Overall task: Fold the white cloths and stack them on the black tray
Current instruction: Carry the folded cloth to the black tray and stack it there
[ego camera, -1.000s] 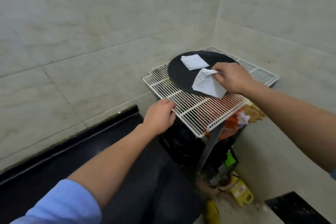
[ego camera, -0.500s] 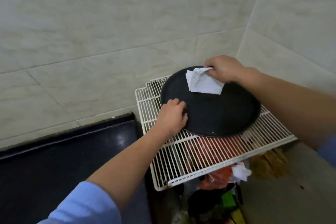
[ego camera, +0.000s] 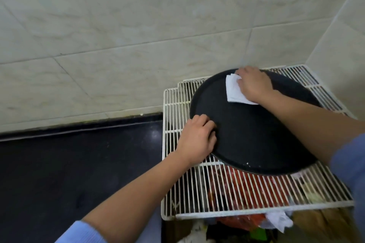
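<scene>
- The round black tray [ego camera: 256, 140] sits on the white wire rack [ego camera: 223, 193], toward its far edge.
- The left hand [ego camera: 197, 138] grips the tray's near-left rim, fingers curled over it.
- The folded white cloths [ego camera: 233, 92] lie at the tray's far edge under the right hand [ego camera: 254, 85]; whether it pinches or only presses them cannot be told.

Cannot count the white cloths [ego camera: 234, 92] at the far side of the black tray [ego camera: 246, 138]: half covered by the right hand [ego camera: 254, 85] (pinching or pressing, unclear). Same doubt at the tray's near-left rim, with the thumb of the left hand [ego camera: 197, 140] out of sight. Below the tray, through the wire rack [ego camera: 177, 108], blurred red clutter [ego camera: 243, 189]. Right of the tray, a blue sleeve [ego camera: 353, 163] cut off at the view's edge.
</scene>
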